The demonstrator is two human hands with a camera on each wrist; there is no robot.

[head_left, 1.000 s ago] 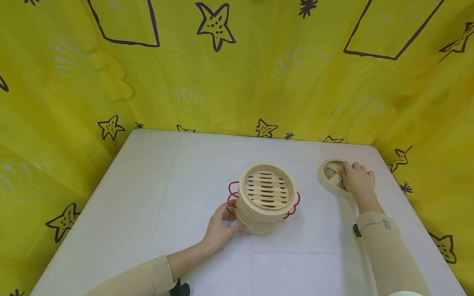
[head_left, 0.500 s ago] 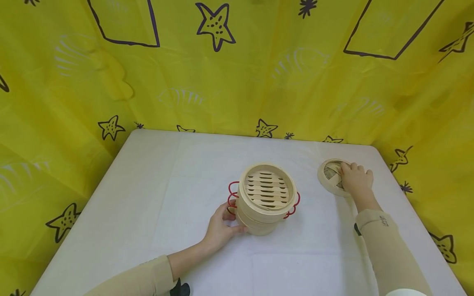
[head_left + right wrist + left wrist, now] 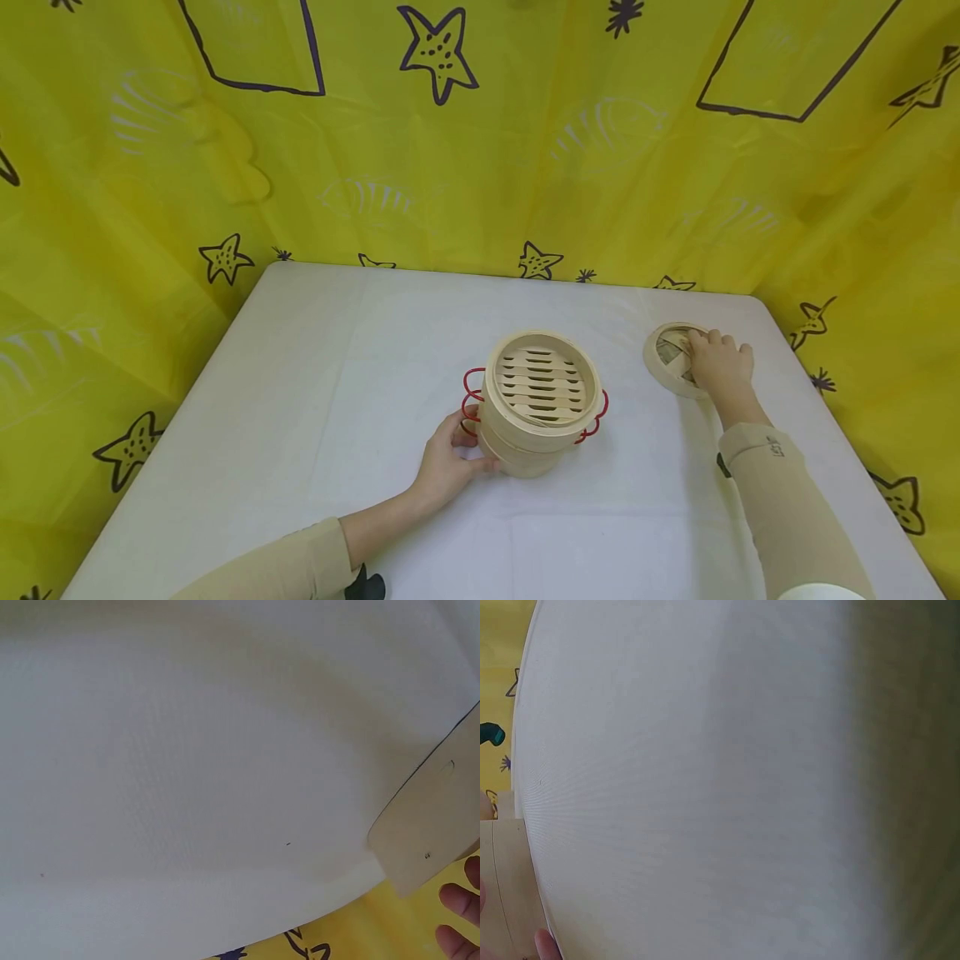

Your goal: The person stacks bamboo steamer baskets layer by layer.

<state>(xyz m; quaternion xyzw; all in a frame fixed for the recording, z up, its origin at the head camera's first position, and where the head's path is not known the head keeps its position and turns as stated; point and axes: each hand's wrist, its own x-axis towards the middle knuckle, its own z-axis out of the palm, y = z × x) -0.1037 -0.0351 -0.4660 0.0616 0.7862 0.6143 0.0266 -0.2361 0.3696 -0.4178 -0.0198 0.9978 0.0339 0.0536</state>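
Observation:
A stacked round bamboo steamer stands near the middle of the table, its slatted top tier uncovered. Red cord loops hang at both its sides. My left hand holds its lower left side, thumb toward the front and fingers round behind. In the left wrist view, the steamer's wall shows at the lower left edge. To the right lies the bamboo lid, woven side up. My right hand pinches at the lid's woven middle; the hand hides the grasp itself. The right wrist view has the lid's rim beside several curled fingers.
A white cloth covers the table. Yellow curtains with star drawings hang close along its back and sides. The lid lies near the table's right edge.
My right hand has shifted slightly to the left over the lid. The left hand, steamer and lid have stayed in place.

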